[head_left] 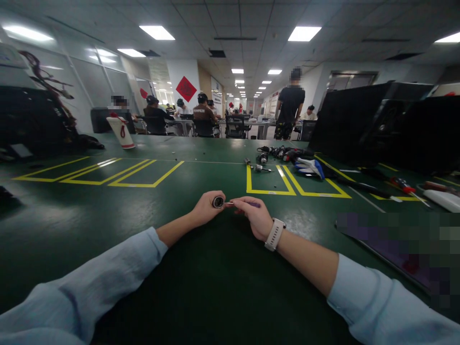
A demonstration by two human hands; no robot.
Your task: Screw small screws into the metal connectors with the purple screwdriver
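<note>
no legible text, red diamond sign [186, 88] on white pillar [179, 72] too small to read

Left hand [205, 208] grips a round metal part [218, 202]; right hand [254, 215] holds what looks like a purple-handled screwdriver [247, 204] against it

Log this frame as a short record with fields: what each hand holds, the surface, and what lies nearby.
left hand: holds a small round metal part, its open end toward the camera
right hand: holds a purple-handled tool, tip at the round part; watch on the wrist
surface: green table with yellow marked boxes
nearby: metal parts, blue and white gloves, red-handled screwdriver, white cup
background: other people seated and standing at far desks
</note>
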